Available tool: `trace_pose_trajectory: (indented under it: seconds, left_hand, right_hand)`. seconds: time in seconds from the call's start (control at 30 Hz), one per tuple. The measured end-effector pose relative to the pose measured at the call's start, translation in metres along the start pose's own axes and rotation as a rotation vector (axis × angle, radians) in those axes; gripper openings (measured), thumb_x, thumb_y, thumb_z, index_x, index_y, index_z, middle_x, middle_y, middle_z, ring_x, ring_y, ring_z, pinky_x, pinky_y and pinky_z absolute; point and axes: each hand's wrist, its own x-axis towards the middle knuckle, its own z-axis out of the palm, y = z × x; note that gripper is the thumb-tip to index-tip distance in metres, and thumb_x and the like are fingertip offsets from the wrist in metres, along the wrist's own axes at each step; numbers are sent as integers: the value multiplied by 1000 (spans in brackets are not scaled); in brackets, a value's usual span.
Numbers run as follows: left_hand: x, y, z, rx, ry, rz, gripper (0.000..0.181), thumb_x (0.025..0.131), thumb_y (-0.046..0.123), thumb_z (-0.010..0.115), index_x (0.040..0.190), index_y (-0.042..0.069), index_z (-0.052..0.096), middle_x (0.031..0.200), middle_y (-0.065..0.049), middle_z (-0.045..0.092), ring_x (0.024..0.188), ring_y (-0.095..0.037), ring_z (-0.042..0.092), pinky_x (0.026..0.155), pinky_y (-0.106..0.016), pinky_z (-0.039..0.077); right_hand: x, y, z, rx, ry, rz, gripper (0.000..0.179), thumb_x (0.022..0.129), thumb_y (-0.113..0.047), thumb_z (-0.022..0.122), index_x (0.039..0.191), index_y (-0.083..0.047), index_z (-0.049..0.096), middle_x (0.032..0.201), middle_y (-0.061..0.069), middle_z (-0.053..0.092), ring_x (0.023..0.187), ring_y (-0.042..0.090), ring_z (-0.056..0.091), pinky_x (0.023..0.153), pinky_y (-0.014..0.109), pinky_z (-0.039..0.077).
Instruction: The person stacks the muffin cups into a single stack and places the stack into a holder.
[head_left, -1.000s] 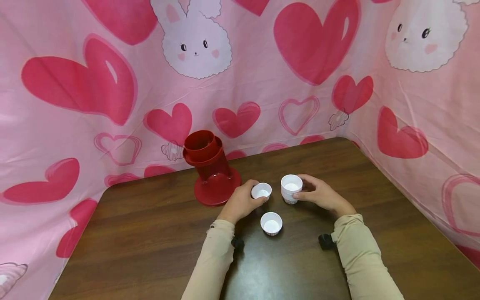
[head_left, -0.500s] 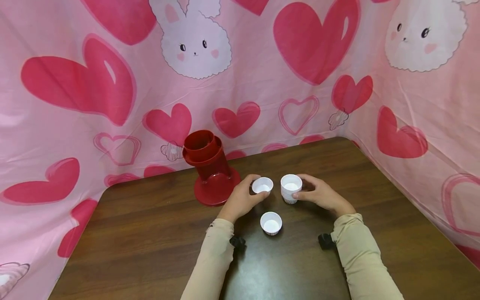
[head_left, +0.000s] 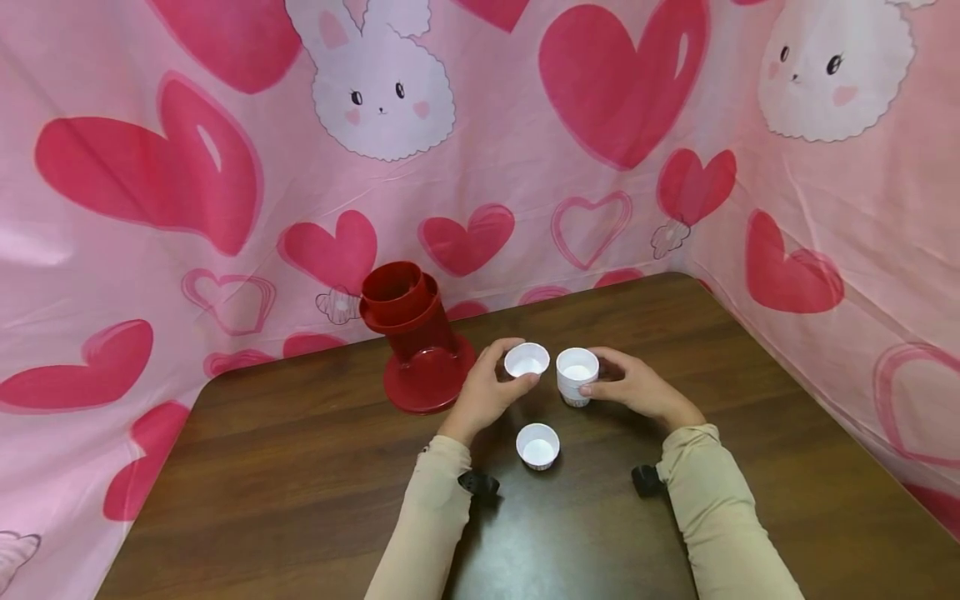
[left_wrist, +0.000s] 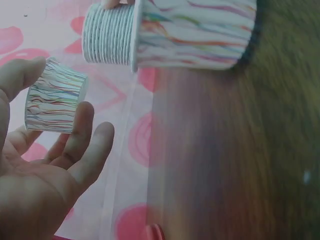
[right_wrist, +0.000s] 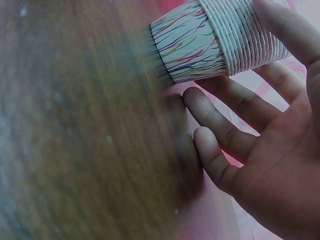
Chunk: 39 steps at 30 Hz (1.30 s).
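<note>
Between the thumb and fingers of my left hand (head_left: 480, 400) is a small white paper cup (head_left: 527, 360), held mouth up just left of the stack. Its side carries wavy coloured lines in the left wrist view, where the held cup (left_wrist: 55, 100) appears apart from the other cups. My right hand (head_left: 641, 390) grips a stack of the same cups (head_left: 576, 382) from the right; in the right wrist view the stack (right_wrist: 240, 37) has many tight rims above one patterned body. Nearer to me, a single paper cup (head_left: 537, 447) stands upright on the table, touched by neither hand.
A red stand with a round base and open tubes on top (head_left: 420, 350) is left of my left hand. Everything stands on a brown wooden table (head_left: 300, 467). Behind and to the right hangs a pink cloth (head_left: 465, 183) with hearts and rabbits.
My left hand has raised its cup and carried it slightly away from me, up beside the stack's rim. The right hand keeps its hold on the stack. The head view has shifted slightly.
</note>
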Motion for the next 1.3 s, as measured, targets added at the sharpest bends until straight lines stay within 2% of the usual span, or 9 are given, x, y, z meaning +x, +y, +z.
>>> trace_pose_trajectory:
  seconds: [0.2, 0.4, 0.53, 0.73, 0.93, 1.23, 1.3]
  left_hand:
    - [1, 4, 4, -63, 9, 29, 54, 87, 22, 80, 136, 13, 58, 122, -6, 60, 103, -22, 55, 87, -37, 50]
    - [2, 11, 8, -103, -32, 2, 53, 89, 26, 79, 136, 16, 57, 121, -5, 62, 103, -24, 57, 88, -36, 51]
    - [5, 14, 12, -115, -52, -6, 55, 90, 27, 78, 138, 14, 56, 122, -5, 62, 106, -25, 58, 91, -34, 52]
    - [9, 18, 14, -146, -26, 40, 54, 90, 22, 78, 138, 10, 57, 121, -6, 63, 105, -25, 60, 92, -34, 53]
    - [14, 20, 19, -112, -42, 41, 55, 90, 24, 78, 139, 11, 57, 123, -5, 63, 108, -23, 61, 94, -32, 52]
    - [18, 23, 27, -68, -85, -14, 56, 92, 29, 76, 143, 15, 57, 127, -2, 64, 110, -22, 64, 94, -36, 53]
    - [20, 26, 29, -52, -93, -9, 55, 92, 29, 77, 142, 16, 58, 126, -2, 65, 109, -21, 65, 93, -35, 53]
  right_hand:
    - [1, 1, -1, -10, 0, 3, 56, 87, -13, 81, 137, -3, 57, 117, 13, 66, 109, 27, 59, 90, 34, 50]
    - [1, -2, -3, -15, -7, 19, 57, 88, -14, 80, 139, -4, 57, 121, 15, 64, 112, 29, 57, 93, 39, 48]
    - [1, -2, -3, -20, -8, 20, 57, 88, -14, 80, 139, -4, 56, 123, 16, 64, 112, 29, 57, 94, 39, 48]
    - [2, -2, -4, -18, -13, 22, 57, 89, -15, 80, 139, -5, 56, 124, 16, 63, 114, 30, 57, 95, 41, 47]
    - [1, -2, -5, -29, -14, 26, 56, 89, -17, 79, 139, -6, 56, 125, 16, 63, 115, 31, 56, 95, 42, 47]
    - [-2, 1, -2, -36, -7, 35, 56, 89, -17, 80, 139, -6, 56, 123, 15, 63, 113, 30, 56, 95, 40, 48]
    - [-3, 1, -1, -30, -4, 34, 57, 89, -16, 79, 139, -4, 56, 123, 16, 64, 112, 29, 57, 94, 38, 48]
